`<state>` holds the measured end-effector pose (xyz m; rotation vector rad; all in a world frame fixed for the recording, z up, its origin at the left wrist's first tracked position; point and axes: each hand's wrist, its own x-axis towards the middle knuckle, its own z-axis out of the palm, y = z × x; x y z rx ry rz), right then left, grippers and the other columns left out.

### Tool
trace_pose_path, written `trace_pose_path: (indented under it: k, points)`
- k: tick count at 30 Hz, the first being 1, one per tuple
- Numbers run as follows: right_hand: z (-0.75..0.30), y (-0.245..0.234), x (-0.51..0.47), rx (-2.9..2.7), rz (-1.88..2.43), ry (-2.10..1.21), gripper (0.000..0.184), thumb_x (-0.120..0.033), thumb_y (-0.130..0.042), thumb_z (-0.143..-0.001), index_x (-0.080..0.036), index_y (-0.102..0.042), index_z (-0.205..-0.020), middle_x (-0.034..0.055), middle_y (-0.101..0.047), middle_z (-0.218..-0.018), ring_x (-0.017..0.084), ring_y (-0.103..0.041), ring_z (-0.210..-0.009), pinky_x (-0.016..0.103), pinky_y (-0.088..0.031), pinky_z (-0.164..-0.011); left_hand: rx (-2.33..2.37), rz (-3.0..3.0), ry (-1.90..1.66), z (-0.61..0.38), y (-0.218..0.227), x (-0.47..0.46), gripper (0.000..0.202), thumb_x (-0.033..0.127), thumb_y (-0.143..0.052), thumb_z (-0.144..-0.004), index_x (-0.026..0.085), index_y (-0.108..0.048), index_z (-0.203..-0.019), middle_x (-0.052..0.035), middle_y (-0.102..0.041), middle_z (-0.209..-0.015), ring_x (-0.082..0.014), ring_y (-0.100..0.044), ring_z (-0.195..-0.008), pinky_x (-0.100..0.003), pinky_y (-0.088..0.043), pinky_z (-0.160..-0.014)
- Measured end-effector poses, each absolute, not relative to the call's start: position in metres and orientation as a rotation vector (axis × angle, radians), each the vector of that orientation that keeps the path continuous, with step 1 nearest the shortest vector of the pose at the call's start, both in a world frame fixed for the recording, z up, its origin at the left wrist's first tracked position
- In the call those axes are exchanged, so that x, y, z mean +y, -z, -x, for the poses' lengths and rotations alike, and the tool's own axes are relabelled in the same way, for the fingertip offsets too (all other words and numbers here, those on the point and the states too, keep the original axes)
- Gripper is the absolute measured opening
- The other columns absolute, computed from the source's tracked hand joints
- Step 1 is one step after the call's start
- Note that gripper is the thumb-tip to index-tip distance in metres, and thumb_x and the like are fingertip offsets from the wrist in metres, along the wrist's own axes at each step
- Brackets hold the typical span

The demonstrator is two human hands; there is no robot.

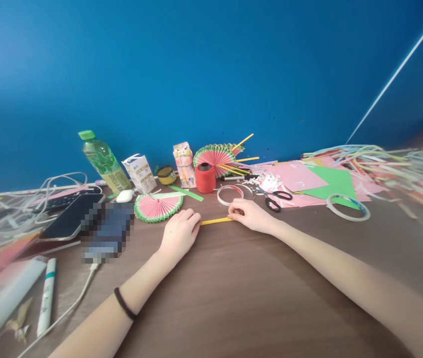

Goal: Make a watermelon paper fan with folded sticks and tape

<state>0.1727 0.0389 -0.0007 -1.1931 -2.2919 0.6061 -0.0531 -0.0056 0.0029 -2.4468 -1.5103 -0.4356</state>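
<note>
A thin yellow stick (216,221) lies flat on the brown table (233,288) between my hands. My left hand (179,233) is closed over its left end, knuckles up. My right hand (250,214) pinches its right end with curled fingers. Just behind my left hand lies a pink and green folded paper fan (158,207) shaped like a watermelon slice. A tape ring (229,195) sits just behind my right hand.
A red thread spool (206,178), black scissors (276,199), a second fan (214,158), small cartons (140,172), a green bottle (103,161) stand at the back. Pink and green paper sheets (319,181), paper strips and a tape ring (347,206) lie right. Phones (71,216), cables and a marker (46,297) lie left.
</note>
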Motion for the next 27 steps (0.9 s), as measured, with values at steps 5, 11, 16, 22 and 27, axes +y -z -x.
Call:
trace_pose_path:
  k: [5,11,16,22,27]
  points:
    - [-0.171,0.007,0.040,-2.244,1.189,-0.577,0.014,-0.021,-0.056,-0.079,-0.018,-0.049,-0.067,-0.0027,-0.044,-0.068,0.012,-0.043,-0.066,0.023,-0.033,-0.059,-1.406,2.409,0.313,0.053,-0.005,-0.005,0.018,0.014,-0.042,-0.084,0.018,-0.056,-0.073,-0.0030,-0.056,-0.074,-0.0166,-0.051,-0.071,-0.028,-0.038,-0.064]
    - [-0.169,0.008,0.036,-2.327,1.153,-0.444,0.005,-0.017,-0.051,-0.081,-0.019,-0.052,-0.078,-0.0010,-0.049,-0.071,0.014,-0.046,-0.069,0.024,-0.035,-0.063,-1.324,2.402,0.176,0.048,-0.010,-0.016,0.023,0.012,-0.040,-0.083,0.016,-0.060,-0.073,-0.0057,-0.054,-0.069,-0.0186,-0.052,-0.068,-0.031,-0.037,-0.062]
    - [-0.165,0.009,0.026,-2.473,1.070,0.032,0.020,-0.013,-0.039,-0.086,-0.017,-0.059,-0.085,0.0073,-0.060,-0.083,0.019,-0.048,-0.077,0.031,-0.034,-0.069,-1.336,2.468,0.213,0.044,-0.012,-0.022,0.035,0.018,-0.039,-0.083,0.018,-0.055,-0.115,-0.0068,-0.053,-0.075,-0.0202,-0.051,-0.072,-0.032,-0.037,-0.061]
    - [-0.158,0.009,0.017,-2.526,0.889,0.153,0.029,-0.024,-0.037,-0.090,-0.016,-0.064,-0.095,0.0103,-0.064,-0.092,0.021,-0.054,-0.084,0.035,-0.040,-0.075,-1.353,2.440,0.165,0.042,-0.011,-0.022,0.035,0.026,-0.037,-0.087,0.020,-0.056,-0.115,-0.0073,-0.053,-0.079,-0.0203,-0.051,-0.077,-0.032,-0.038,-0.063]
    - [-0.155,0.012,0.009,-2.551,0.936,-0.132,0.038,-0.024,-0.038,-0.089,-0.009,-0.055,-0.119,0.0123,-0.052,-0.127,0.023,-0.046,-0.119,0.037,-0.038,-0.100,-1.375,2.422,0.132,0.038,-0.011,-0.025,0.036,0.024,-0.037,-0.087,0.015,-0.055,-0.118,-0.0079,-0.055,-0.079,-0.0204,-0.052,-0.075,-0.031,-0.039,-0.059]
